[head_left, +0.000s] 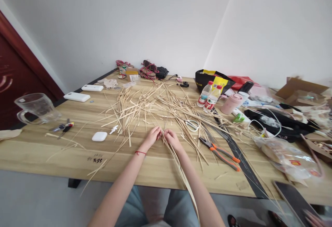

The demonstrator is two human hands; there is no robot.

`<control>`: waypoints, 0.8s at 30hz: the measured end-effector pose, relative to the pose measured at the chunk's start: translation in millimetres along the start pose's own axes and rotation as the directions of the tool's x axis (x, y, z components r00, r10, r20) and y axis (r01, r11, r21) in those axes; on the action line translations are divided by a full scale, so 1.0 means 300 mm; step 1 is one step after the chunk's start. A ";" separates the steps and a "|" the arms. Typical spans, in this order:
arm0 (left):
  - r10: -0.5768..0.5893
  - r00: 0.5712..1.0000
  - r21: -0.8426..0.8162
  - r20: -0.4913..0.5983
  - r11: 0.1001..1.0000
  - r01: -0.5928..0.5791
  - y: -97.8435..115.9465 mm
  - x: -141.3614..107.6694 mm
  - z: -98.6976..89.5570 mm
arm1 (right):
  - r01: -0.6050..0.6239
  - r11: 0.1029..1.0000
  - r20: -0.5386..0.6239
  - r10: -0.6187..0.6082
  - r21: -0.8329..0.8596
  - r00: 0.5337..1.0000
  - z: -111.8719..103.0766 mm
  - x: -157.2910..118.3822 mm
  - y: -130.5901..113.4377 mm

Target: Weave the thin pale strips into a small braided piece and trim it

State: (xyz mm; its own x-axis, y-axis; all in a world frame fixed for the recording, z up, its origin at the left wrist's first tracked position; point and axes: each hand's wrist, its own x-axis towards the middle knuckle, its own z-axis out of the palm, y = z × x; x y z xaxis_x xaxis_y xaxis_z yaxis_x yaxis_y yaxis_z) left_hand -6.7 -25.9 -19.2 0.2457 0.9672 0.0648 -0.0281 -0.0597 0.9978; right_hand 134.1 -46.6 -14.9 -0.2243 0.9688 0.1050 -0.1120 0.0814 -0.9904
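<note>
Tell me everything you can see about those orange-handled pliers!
The pliers have a dark head that looks like metal and two long orange and dark-grey handles, spread apart. They lie on the wooden table, head pointing away and left, handle ends toward the near right, by the table's dark band. Pale strips lie near the head; whether any touch it is hard to tell. Neither the left hand nor the right hand touches them.

Both bare arms reach forward, the left arm (121,185) and the right arm (194,182) slanting in toward each other. The left hand (153,136) and right hand (172,138) are close together, backs up, with fingers bent in and wrists almost straight.
</note>
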 end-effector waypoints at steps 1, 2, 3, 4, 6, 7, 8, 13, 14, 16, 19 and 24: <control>0.004 1.000 -0.006 0.004 1.000 -0.004 0.002 -0.001 -0.001 | -0.007 1.000 -0.008 0.007 0.016 1.000 -0.001 0.001 0.001; 0.006 1.000 -0.011 0.005 1.000 -0.006 0.005 -0.002 -0.003 | -0.009 0.999 -0.025 0.010 0.037 1.000 -0.002 0.002 0.002; 0.007 1.000 -0.013 0.004 1.000 -0.007 0.009 -0.003 -0.004 | -0.007 0.998 -0.045 0.010 0.058 0.999 -0.003 0.003 0.002; 0.007 1.000 -0.014 0.003 1.000 -0.007 0.012 -0.005 -0.005 | -0.002 0.997 -0.069 0.008 0.083 0.998 -0.005 0.004 0.002; 0.008 1.000 -0.011 -0.006 1.000 -0.008 0.018 -0.009 -0.007 | 0.013 0.991 -0.117 0.002 0.131 0.993 -0.009 0.006 0.001; 0.010 1.000 -0.010 -0.011 1.000 -0.010 0.021 -0.010 -0.007 | 0.020 0.989 -0.134 0.000 0.149 0.991 -0.012 0.007 0.000; 0.010 1.000 -0.011 -0.016 1.000 -0.010 0.023 -0.011 -0.007 | 0.025 0.986 -0.150 0.000 0.164 0.989 -0.015 0.008 -0.001; -0.017 0.998 -0.090 -0.060 0.996 0.011 0.031 -0.012 -0.008 | 0.036 0.960 -0.231 0.030 0.277 0.973 -0.029 0.014 -0.005; -0.024 0.997 -0.128 -0.069 0.992 0.015 0.033 -0.011 -0.009 | 0.036 0.954 -0.237 0.037 0.297 0.971 -0.031 0.015 -0.006; -0.032 0.997 -0.214 -0.077 0.977 0.015 0.038 -0.010 -0.012 | 0.035 0.950 -0.235 0.041 0.310 0.971 -0.036 0.015 -0.007; -0.038 0.996 -0.289 -0.075 0.957 0.014 0.044 -0.010 -0.016 | 0.035 0.956 -0.223 0.032 0.290 0.974 -0.041 0.010 -0.012; -0.049 0.999 -0.205 -0.006 0.978 0.047 0.048 -0.019 -0.016 | 0.068 0.977 -0.253 -0.014 0.203 0.967 -0.040 -0.003 -0.015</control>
State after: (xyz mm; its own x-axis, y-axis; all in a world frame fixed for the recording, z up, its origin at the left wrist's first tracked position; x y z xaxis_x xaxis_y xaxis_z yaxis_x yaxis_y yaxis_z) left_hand -13.2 -31.0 -5.2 0.2407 0.9705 0.0157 -0.2143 0.0374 0.9760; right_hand 146.5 -45.0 -11.7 0.0292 0.9952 0.0931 -0.3212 0.0975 -0.9420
